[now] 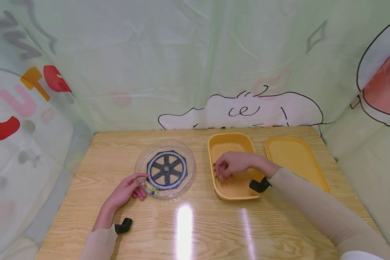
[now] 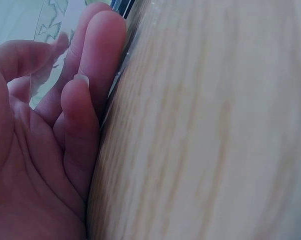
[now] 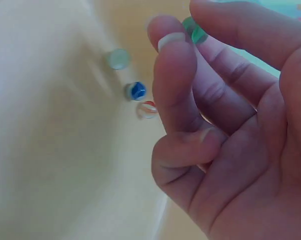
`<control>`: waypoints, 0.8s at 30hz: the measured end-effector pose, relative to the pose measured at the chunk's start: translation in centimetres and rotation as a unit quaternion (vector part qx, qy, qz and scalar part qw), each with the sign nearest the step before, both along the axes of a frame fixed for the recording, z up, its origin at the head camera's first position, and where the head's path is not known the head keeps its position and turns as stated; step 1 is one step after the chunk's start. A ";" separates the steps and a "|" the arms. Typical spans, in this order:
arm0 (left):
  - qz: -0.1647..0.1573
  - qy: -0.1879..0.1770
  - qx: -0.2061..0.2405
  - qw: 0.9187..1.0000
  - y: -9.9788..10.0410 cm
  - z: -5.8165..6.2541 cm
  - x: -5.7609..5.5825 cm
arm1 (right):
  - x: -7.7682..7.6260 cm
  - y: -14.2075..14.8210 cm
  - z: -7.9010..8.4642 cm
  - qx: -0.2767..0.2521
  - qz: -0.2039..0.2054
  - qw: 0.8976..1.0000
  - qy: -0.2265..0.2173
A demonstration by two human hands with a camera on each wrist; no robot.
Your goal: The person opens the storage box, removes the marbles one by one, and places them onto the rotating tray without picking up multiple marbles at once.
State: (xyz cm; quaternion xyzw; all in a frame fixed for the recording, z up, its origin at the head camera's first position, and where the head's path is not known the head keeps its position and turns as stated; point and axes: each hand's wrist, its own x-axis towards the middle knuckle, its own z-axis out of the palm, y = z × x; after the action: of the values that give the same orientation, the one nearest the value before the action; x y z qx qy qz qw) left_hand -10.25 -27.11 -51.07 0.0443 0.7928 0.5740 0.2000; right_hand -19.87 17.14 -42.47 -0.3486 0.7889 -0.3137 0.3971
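Spotter: Start nearest you. What's on the feed?

Me: On the near half of the tabletop (image 1: 152,234), my left grip (image 1: 125,189) sits at the rim of the clear plate (image 1: 191,164). Clamped or just resting there, I can't tell. A small yellow-green and blue cluster (image 1: 152,191) shows by it, at the plate's near-left edge; beyond that is a dark spoked wheel shape (image 1: 167,168).

Spotter: What would you ask of that side?

Me: Light steadying only, I think; a hard press could skid the plate.

Spotter: And the right?

Me: My right grip (image 1: 233,164) is down inside the orange tub (image 1: 230,134), thumb and fingertips clamped on a green marble (image 3: 195,31). Loose near those fingers lie a pale marble (image 3: 118,58), a blue marble (image 3: 136,91) and a red-and-white marble (image 3: 148,109).

Spotter: How do you lift it well?

Me: I'd centre the pads on its widest part, since an off-centre squeeze could shoot it out. Then straight up past the wall, with the lower fingers tucked so they don't scatter the others.

Spotter: Anything farther?

Me: An orange lid or tray (image 1: 292,160) right of the tub, partly behind my forearm, then the printed backdrop (image 1: 143,72).
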 end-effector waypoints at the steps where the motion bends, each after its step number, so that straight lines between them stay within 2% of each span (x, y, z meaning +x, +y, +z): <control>1: 0.000 0.000 -0.001 1.000 0.0 0.0 0.0 | 0.0 0.0 0.3 -0.004 -0.003 1.000 0.008; 5: 0.001 0.004 -0.009 1.000 0.1 0.1 0.0 | -0.2 0.1 1.2 -0.022 -0.014 0.998 0.060; 10: -0.002 0.010 -0.012 1.000 0.1 0.1 0.0 | -0.4 -0.1 1.7 -0.040 -0.030 0.990 0.132; 19: 0.000 0.010 -0.010 1.000 0.2 0.2 0.1 | -0.4 -1.6 1.9 -0.070 -0.087 0.977 0.180; 24: 0.002 0.010 -0.010 1.000 0.2 0.2 0.2 | -0.4 -2.7 1.7 -0.080 -0.113 0.972 0.188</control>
State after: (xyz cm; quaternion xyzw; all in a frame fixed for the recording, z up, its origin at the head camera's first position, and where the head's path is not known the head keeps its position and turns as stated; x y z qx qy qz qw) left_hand -10.09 -26.92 -50.86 0.0461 0.8006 0.5659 0.1916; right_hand -20.25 14.42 -40.73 -0.3408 0.8560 -0.3477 0.1739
